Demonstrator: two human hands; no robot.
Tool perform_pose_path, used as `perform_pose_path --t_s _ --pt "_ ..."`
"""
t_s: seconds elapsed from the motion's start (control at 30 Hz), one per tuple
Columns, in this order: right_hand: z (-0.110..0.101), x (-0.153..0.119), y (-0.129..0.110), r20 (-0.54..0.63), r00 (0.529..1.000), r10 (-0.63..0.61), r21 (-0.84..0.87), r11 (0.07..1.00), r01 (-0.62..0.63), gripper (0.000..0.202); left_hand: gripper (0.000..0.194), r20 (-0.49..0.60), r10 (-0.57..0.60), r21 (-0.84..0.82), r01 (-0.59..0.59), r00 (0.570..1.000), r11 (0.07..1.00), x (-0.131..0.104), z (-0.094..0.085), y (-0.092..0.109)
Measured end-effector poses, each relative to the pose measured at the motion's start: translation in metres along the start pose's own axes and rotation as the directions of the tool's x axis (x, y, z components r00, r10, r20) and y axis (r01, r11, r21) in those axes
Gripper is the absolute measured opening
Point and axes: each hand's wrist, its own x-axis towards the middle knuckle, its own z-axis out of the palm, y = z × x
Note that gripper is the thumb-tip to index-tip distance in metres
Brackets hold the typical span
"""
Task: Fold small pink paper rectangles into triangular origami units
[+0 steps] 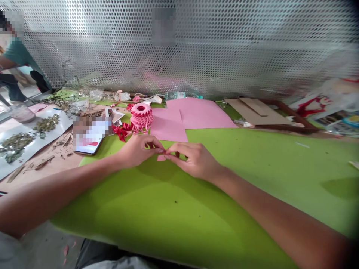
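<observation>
Over the green tabletop [174,216], my left hand [137,151] and my right hand [195,158] meet at the fingertips. Both are closed in a pinch on a small piece of pink paper [161,158], whose lower part shows below the fingers. Its upper part is mostly hidden by them. Just beyond my left hand stands a round pink folded-paper piece [141,116] with a hole in its top. Red folded-paper pieces [123,130] lie beside it. Flat pink paper sheets [206,114] are spread behind my hands.
A phone [92,138] rests at the left, near dried plant bits [46,125] on a white sheet. A plastic bottle [182,95] lies against the perforated metal panel [196,48]. Brown cardboard [258,112] is at the back right. Another person [19,56] sits at far left.
</observation>
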Motion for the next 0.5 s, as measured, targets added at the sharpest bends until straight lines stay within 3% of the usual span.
perform_pose_path --t_s 0.13,0.27,0.5 --pt "0.0008 0.0002 -0.0025 -0.077 0.997 0.031 -0.100 0.994 -0.038 0.016 0.010 -0.017 -0.016 -0.009 0.016 1.000 1.000 -0.0008 -0.0002 -0.0009" --pt "0.0006 -0.0001 -0.0066 -0.082 0.995 0.060 -0.113 0.991 -0.069 0.018 0.008 -0.025 -0.003 -0.037 0.002 1.000 0.999 -0.0014 0.0006 -0.0006" --pt "0.0012 -0.0019 -0.0080 0.017 0.993 0.117 -0.116 0.987 -0.114 0.026 0.008 -0.020 -0.027 0.008 0.027 0.999 1.000 -0.0015 0.0025 0.0010"
